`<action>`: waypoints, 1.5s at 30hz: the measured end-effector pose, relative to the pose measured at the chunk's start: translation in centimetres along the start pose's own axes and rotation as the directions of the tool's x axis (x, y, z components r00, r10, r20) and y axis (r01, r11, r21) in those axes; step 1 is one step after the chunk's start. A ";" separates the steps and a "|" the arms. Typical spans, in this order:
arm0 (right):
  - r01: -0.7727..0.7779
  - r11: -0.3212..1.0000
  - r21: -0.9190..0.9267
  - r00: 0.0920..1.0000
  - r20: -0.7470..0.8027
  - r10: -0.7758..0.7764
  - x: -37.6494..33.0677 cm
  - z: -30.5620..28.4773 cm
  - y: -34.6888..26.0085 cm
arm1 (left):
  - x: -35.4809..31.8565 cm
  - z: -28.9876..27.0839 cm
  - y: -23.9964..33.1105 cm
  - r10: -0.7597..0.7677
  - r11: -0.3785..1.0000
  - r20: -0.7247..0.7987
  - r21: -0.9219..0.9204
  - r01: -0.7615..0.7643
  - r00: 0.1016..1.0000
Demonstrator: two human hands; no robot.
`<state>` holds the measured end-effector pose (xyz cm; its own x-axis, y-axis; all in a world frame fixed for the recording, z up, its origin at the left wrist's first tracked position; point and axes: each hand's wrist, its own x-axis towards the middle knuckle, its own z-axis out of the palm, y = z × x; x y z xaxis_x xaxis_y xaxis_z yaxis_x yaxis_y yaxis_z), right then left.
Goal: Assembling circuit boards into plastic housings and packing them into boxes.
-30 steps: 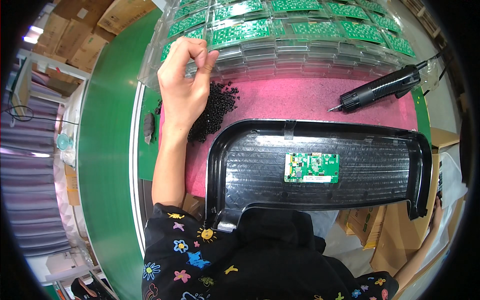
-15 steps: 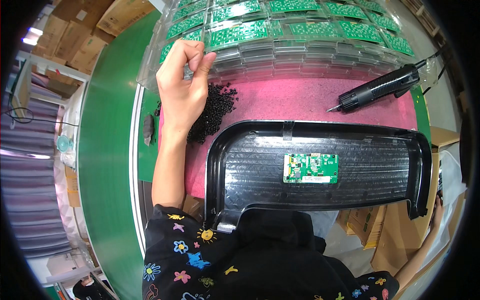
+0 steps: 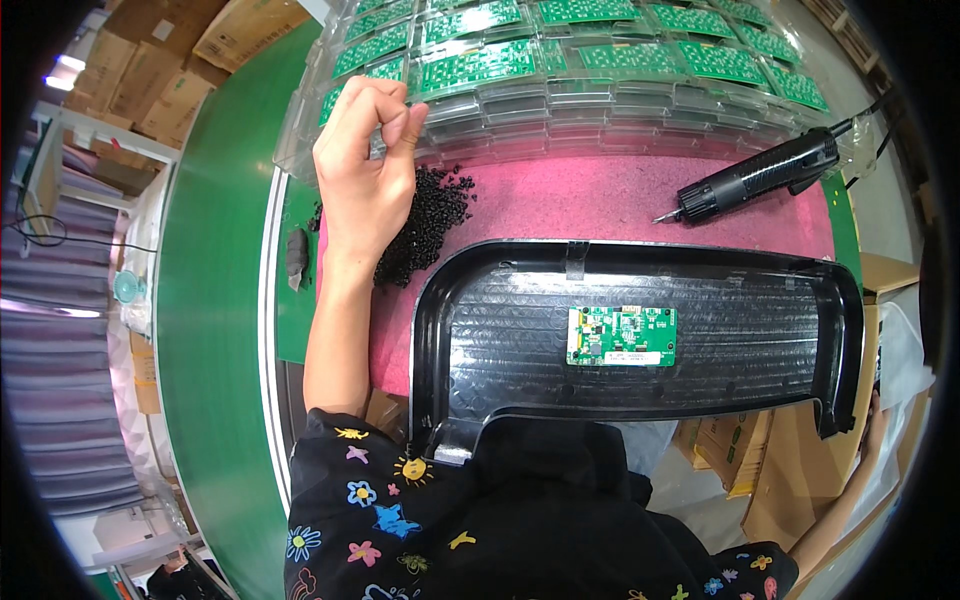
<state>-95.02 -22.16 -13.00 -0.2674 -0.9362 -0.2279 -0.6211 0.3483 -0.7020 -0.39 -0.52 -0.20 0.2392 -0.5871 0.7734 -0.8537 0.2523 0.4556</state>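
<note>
Screws (image 3: 425, 225), small and black, lie heaped on the pink mat (image 3: 600, 205) directly beneath my left hand (image 3: 365, 175), whose fingertips are pinched together just above the heap, beside the black plastic panel (image 3: 640, 340).

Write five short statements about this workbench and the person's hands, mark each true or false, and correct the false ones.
1. The left hand is raised over the heap of small black screws with fingertips pinched together. True.
2. The electric screwdriver is held in the right hand. False: it lies alone on the pink mat.
3. A green circuit board sits inside the black plastic housing. True.
4. The trays of green boards are empty. False: they hold boards.
5. The housing is white. False: it is black.
</note>
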 end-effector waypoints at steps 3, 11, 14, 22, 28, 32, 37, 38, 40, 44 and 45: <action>-0.074 0.997 -0.020 0.996 0.041 0.075 -1.9 3.0 -3.6 | 0.0 -0.2 0.4 0.017 0.998 0.011 0.061 -0.018 1.000; 0.011 0.995 0.103 0.999 0.035 -0.014 -2.4 1.9 -2.5 | -0.1 0.1 -0.3 0.003 0.998 0.006 -0.069 -0.003 1.000; 0.046 0.995 0.089 0.998 -0.049 -0.041 -2.0 2.5 -1.8 | 0.0 0.1 -0.2 0.040 0.998 0.046 -0.057 -0.037 0.998; 0.009 0.981 0.195 0.998 0.062 -0.022 -0.2 0.0 0.4 | 0.0 0.2 0.0 0.009 1.000 0.043 -0.026 -0.008 0.999; 0.047 0.981 0.189 0.996 0.072 -0.062 -1.5 2.3 -1.5 | 0.0 0.2 0.0 -0.008 1.000 0.027 -0.006 0.008 1.000; -0.019 0.993 0.114 0.987 0.159 0.001 -1.4 1.6 -1.9 | -0.1 0.2 -0.2 -0.029 1.000 0.032 -0.011 0.029 0.999; -0.051 0.992 0.114 0.992 0.123 0.037 -1.3 0.9 -1.6 | -0.1 0.1 -0.4 -0.045 0.998 0.020 -0.051 0.046 0.999; -0.051 0.992 0.115 0.991 0.127 0.036 -1.4 1.3 -1.6 | -0.1 0.1 -0.4 -0.049 0.997 0.007 -0.051 0.049 0.999; 0.022 0.992 0.123 0.999 0.029 -0.025 -2.3 3.4 -2.9 | 0.1 -0.1 -0.1 -0.015 1.000 0.004 0.002 0.015 1.000; 0.028 0.976 0.214 0.995 0.089 -0.049 -1.8 2.7 -1.9 | -0.1 0.2 1.3 -0.217 0.972 0.022 -0.085 0.218 0.976; 0.015 0.979 0.204 0.997 0.077 -0.032 -1.2 1.3 -0.9 | -0.1 -0.1 1.8 -0.217 0.971 0.022 -0.094 0.219 0.976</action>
<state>-93.19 -21.41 -13.03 -0.1901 -0.9475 -0.2569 -0.4615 0.3173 -0.8285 -1.87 0.08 0.63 0.4090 -0.6445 0.6460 -0.7334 0.1891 0.6530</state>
